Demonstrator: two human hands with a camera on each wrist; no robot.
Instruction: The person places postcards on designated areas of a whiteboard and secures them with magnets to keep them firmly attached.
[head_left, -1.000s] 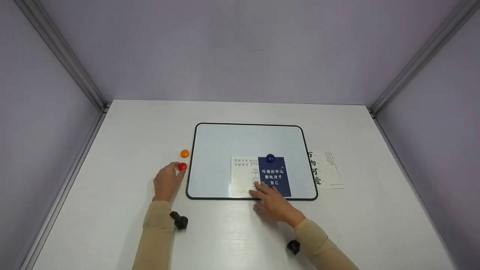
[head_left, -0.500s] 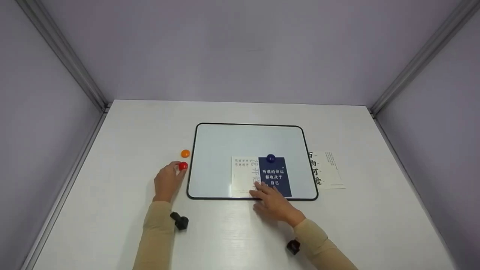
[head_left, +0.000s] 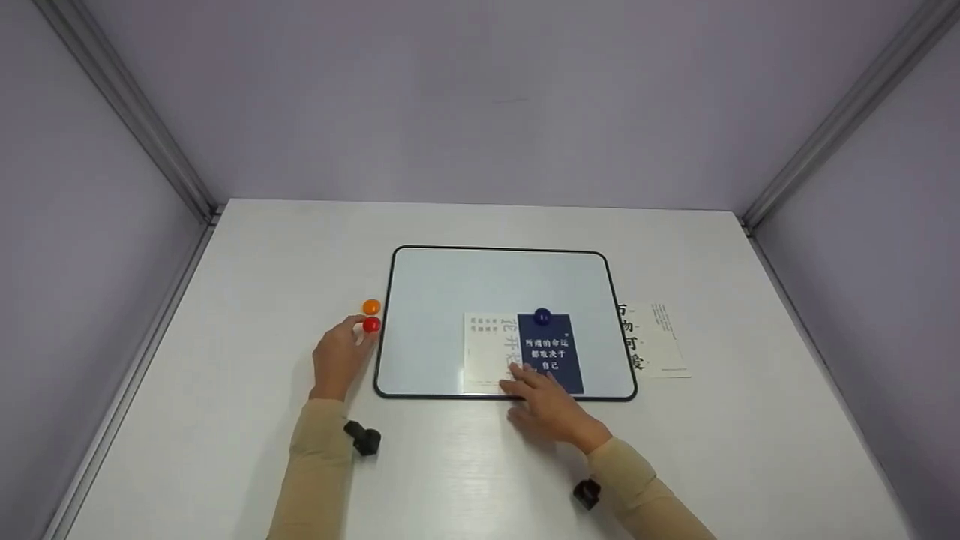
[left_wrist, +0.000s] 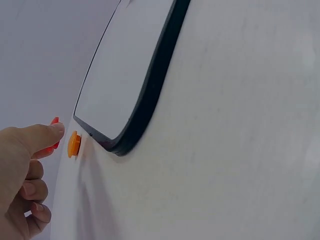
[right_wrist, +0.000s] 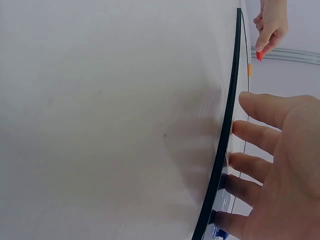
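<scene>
L hand (head_left: 337,360) is pinching the red magnet (head_left: 371,324) btwn thumb & finger, other fingers loosely curled. Red magnet is showing just outside the whiteboard's (head_left: 450,292) 9 o'clock edge; orange magnet (head_left: 371,307) is lying just beside it, at its 12. R hand (head_left: 551,409) is lying over the whiteboard's 5 o'clock edge, fingers spread & nearly straight, gripping nothing, tips resting over cream card (head_left: 484,356) & navy card (head_left: 551,354); can't tell how hard they're pressing. Blue magnet (head_left: 541,316) is sitting at the navy card's 12. Printed card (head_left: 658,345) is lying on the tabletop (head_left: 210,375), whiteboard's 3 o'clock.
</scene>
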